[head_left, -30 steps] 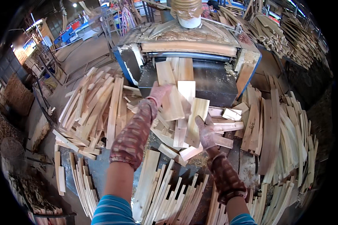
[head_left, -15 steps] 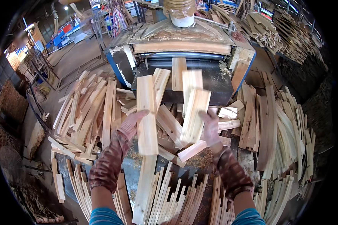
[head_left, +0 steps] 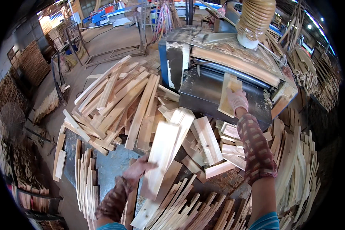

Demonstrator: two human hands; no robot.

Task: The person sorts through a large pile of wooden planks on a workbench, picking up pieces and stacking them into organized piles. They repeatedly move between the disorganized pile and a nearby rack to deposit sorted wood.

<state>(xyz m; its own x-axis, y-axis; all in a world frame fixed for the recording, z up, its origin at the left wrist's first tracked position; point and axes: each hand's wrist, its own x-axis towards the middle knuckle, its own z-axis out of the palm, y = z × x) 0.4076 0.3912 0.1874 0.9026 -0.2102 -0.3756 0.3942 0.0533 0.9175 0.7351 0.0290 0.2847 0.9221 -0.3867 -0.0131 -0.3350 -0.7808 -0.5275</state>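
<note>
My left hand (head_left: 138, 168), in a pale glove, is closed on the edge of a pale wooden board (head_left: 161, 159). A second board (head_left: 183, 120) lies right behind it, its far end showing past the first; whether I hold that one too is hidden. Farther off, my gloved right hand (head_left: 237, 99) grips a board (head_left: 226, 107) on the dark metal bed of a planer (head_left: 199, 94). That board's far end reaches the roller at the machine's opening. Checked sleeves cover both forearms.
A heap of loose boards (head_left: 119, 99) lies to the left, and short offcuts (head_left: 209, 140) lie below the planer bed. Rows of narrow strips (head_left: 180, 207) stand near me, with more boards (head_left: 295, 168) at right. A ribbed hose (head_left: 255, 19) rises from the planer.
My right hand has reached forward from above the offcuts to the planer bed. The left hand still holds a board, lower and nearer me. The view has turned, shifting the planer rightward.
</note>
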